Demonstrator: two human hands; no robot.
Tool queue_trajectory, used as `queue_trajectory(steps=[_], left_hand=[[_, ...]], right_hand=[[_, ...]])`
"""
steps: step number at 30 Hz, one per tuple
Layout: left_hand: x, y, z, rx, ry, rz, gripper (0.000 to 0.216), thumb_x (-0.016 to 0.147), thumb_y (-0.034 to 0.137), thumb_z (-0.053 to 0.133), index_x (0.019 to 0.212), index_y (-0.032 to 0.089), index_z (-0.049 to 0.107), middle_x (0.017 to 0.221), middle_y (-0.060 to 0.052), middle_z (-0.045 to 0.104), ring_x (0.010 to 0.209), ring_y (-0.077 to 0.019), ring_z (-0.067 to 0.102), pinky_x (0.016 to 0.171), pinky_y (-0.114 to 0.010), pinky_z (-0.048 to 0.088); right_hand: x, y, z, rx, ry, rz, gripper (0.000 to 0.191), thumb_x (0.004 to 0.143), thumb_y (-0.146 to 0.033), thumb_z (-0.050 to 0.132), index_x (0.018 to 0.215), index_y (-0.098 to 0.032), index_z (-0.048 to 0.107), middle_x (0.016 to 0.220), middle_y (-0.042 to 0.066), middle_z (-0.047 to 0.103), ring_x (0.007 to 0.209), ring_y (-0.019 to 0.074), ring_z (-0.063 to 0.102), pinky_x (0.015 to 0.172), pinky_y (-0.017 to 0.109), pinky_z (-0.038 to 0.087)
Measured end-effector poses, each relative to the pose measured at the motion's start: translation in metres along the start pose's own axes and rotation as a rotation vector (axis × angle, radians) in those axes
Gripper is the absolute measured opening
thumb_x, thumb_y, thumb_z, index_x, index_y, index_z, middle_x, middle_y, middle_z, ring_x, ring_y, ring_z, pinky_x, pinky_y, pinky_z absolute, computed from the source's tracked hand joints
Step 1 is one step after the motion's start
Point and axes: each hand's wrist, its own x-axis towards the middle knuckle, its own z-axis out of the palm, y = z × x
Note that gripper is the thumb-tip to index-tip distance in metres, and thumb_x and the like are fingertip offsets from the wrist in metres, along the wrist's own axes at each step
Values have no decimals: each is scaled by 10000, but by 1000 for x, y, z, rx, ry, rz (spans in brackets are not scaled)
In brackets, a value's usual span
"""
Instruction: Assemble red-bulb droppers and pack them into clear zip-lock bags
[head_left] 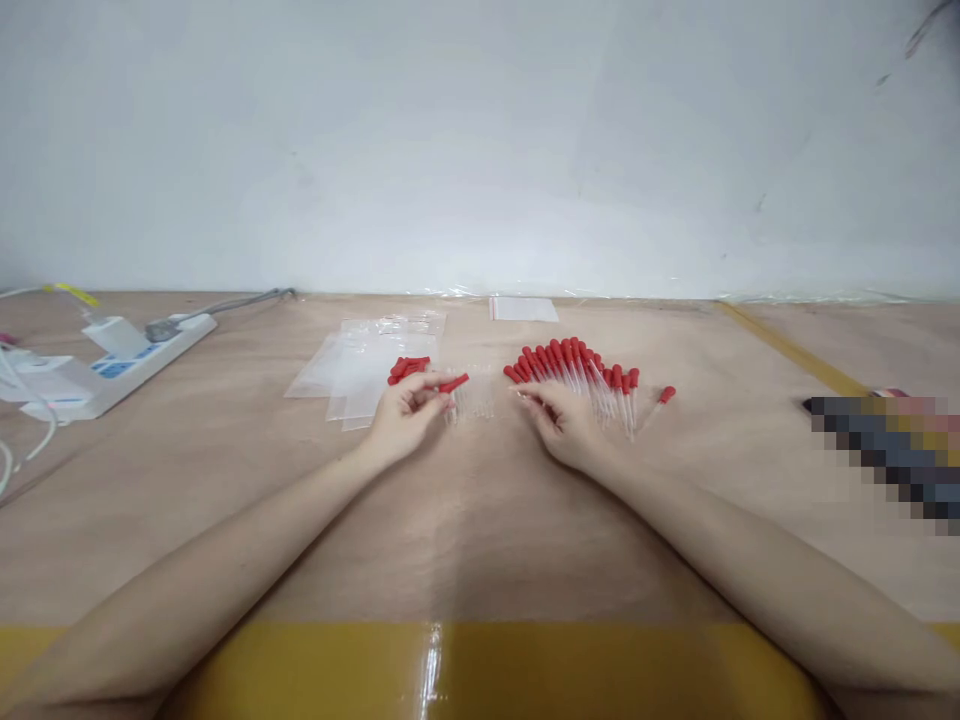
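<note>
The left hand (409, 418) gripped a red cap (456, 383) above loose clear tubes (482, 392); the right hand (561, 418) pinched what seemed a thin tube (515, 392), beside red-capped tubes (574, 358). Gentle pressure, close to the tube's end, was probably safest. No writing was readable.
</note>
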Motion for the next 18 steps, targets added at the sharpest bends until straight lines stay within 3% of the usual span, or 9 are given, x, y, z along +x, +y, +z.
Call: queue_trajectory(steps=[3,8,15,18], left_hand=[[-10,-2,8,-77,-84,-42,309,727,267,605,1000,124,584,750,-54,681,734,-174,656,731,-308,513],[-11,0,11,-119,-205,-99,313,727,284,614,993,123,575,794,-73,696,799,-200,663,781,-341,512],[-13,6,11,-118,-237,-121,321,737,297,612,1002,123,564,798,-79,697,802,-198,661,793,-353,503],[-13,4,13,-112,-226,-112,335,722,314,634,992,127,572,770,-66,684,747,-181,654,715,-318,512]], right_hand=[[-7,-3,8,77,-50,-3,238,856,-232,436,1025,-188,596,895,51,633,779,138,576,709,266,447],[-7,-6,10,74,16,58,211,849,-262,450,966,-167,597,819,51,640,696,134,563,648,261,442],[-6,-9,11,12,-12,23,179,851,-265,456,899,-167,599,748,34,615,657,122,535,626,244,416],[-5,-14,13,18,-31,-8,179,854,-262,456,894,-169,603,740,30,608,674,125,535,643,247,416]])
